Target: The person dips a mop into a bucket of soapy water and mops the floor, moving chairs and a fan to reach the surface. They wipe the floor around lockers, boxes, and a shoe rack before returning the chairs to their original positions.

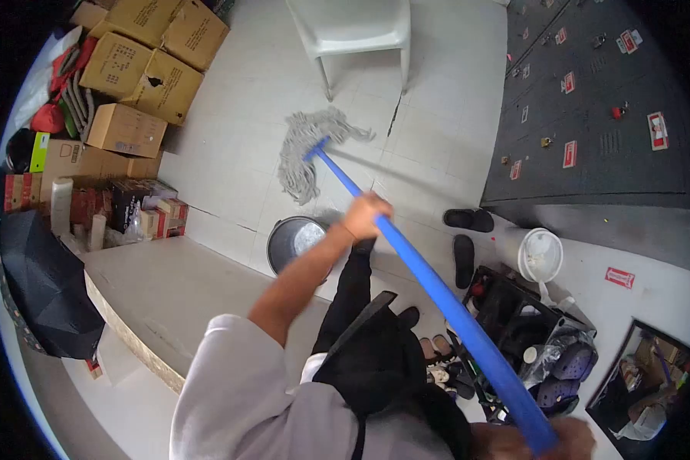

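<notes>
A blue mop handle [437, 284] runs diagonally from the bottom right up to a grey string mop head [310, 149], which lies spread on the white tiled floor. My left hand [367, 215] is closed around the handle's middle part. Near the handle's top end, at the bottom edge of the view, my right hand [563, 441] is wrapped round it, slightly blurred. Beside my left forearm stands a dark bucket [280, 249], partly hidden by that arm.
A white plastic chair [360, 34] stands beyond the mop head. Cardboard boxes [130, 73] are stacked at the left, above a ledge [184, 284]. Dark lockers [590, 115] line the right. Black slippers [464, 261], a white bucket [540, 255] and a shoe rack [514, 314] are nearby.
</notes>
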Motion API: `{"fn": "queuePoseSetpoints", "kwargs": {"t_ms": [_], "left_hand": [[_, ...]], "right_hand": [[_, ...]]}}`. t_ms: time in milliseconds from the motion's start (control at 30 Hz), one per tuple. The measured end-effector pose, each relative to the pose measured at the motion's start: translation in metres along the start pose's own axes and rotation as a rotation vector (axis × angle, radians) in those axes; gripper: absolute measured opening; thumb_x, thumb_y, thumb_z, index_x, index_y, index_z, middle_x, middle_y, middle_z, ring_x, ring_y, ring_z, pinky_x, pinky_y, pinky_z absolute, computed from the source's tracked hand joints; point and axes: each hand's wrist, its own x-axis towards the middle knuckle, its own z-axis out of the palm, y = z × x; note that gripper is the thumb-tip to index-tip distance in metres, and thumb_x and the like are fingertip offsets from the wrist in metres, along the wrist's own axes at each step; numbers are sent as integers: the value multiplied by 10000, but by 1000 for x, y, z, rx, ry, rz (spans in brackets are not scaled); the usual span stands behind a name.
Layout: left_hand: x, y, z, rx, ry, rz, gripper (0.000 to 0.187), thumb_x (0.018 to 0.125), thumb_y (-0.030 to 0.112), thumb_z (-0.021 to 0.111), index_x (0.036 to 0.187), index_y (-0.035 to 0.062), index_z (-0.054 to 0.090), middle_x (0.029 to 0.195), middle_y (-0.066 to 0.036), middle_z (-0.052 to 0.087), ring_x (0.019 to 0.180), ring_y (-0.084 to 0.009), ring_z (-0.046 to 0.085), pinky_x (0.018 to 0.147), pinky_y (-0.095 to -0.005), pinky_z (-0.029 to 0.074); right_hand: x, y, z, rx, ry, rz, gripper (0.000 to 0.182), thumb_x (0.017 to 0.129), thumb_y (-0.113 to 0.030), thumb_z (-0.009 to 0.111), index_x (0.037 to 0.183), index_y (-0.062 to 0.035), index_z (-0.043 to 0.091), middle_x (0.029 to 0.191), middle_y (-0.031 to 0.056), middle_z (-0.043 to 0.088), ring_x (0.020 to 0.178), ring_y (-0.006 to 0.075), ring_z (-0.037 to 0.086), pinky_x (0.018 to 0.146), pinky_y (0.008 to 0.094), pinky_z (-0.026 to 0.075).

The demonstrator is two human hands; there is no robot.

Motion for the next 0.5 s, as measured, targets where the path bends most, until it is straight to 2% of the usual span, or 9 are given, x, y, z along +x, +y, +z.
{"fn": "queuePoseSetpoints", "kwargs": {"t_ms": [67, 100, 133, 167, 233, 267, 367, 433, 500], "left_hand": [[4, -78, -40, 139, 52, -46, 138, 533, 221, 603, 575, 113, 529, 599, -62, 553, 624, -282, 545, 632, -395, 401], [4, -115, -61, 250, -102, -216, 116, 569, 212, 607, 581, 122, 535, 701, -59, 583, 735, -265, 565, 727, -441, 395], [-4, -150, -68, 404, -3, -436, 138, 634, 253, 617, 672, 133, 562, 811, -72, 593, 870, -253, 556, 826, -547, 338], [5, -169, -88, 491, -86, -551, 192, 640, 293, 637, 743, 147, 568, 919, -65, 579, 952, -242, 527, 857, -599, 278], [-1, -183, -97, 567, -187, -665, 254, 645, 333, 658, 813, 162, 574, 1026, -57, 566, 1034, -231, 498, 888, -651, 218], [0, -192, -98, 705, -215, -678, 321, 613, 353, 684, 855, 178, 567, 1094, -45, 536, 1070, -227, 476, 900, -655, 203], [-11, -188, -68, 732, -280, -747, 429, 539, 359, 737, 899, 204, 564, 1250, -6, 437, 1158, -214, 409, 932, -655, 166], [-16, -138, -26, 727, -375, -663, 435, 538, 374, 735, 900, 201, 567, 1189, -28, 487, 1118, -230, 446, 928, -655, 172], [-14, -84, 19, 676, -511, -652, 426, 551, 400, 722, 892, 189, 578, 1078, -33, 550, 1066, -249, 482, 939, -647, 152]], "right_hand": [[-24, 55, 15, -200, -93, 248, 153, 739, -166, 535, 622, -89, 474, 519, -2, 507, 421, 107, 470, 439, 269, 435], [-36, 82, 20, -301, -142, 381, 135, 706, -143, 560, 608, -85, 488, 538, 16, 527, 451, 147, 501, 479, 299, 450], [-49, 109, 26, -401, -194, 514, 123, 673, -121, 586, 594, -81, 501, 557, 33, 547, 482, 188, 533, 519, 329, 465], [-65, 137, 29, -499, -241, 635, 116, 640, -98, 612, 579, -77, 514, 576, 51, 567, 512, 228, 564, 560, 358, 481], [-103, 190, 34, -50, 34, 509, 107, 645, -70, 582, 582, -56, 497, 564, 66, 543, 498, 221, 542, 551, 364, 476], [-120, 195, 28, -52, 38, 494, 107, 645, -70, 582, 582, -56, 497, 564, 66, 543, 498, 221, 542, 551, 364, 476], [-153, 170, 1, -103, 56, 396, 205, 724, -108, 510, 579, -24, 391, 524, 68, 483, 450, 187, 473, 515, 347, 431], [-167, 113, -41, -302, -38, 561, 205, 737, -127, 518, 601, -17, 411, 565, 85, 491, 446, 192, 460, 512, 341, 427], [-175, 32, -84, -406, 51, 518, 177, 709, -140, 536, 621, -31, 429, 578, 102, 495, 481, 206, 473, 523, 349, 419]]}}
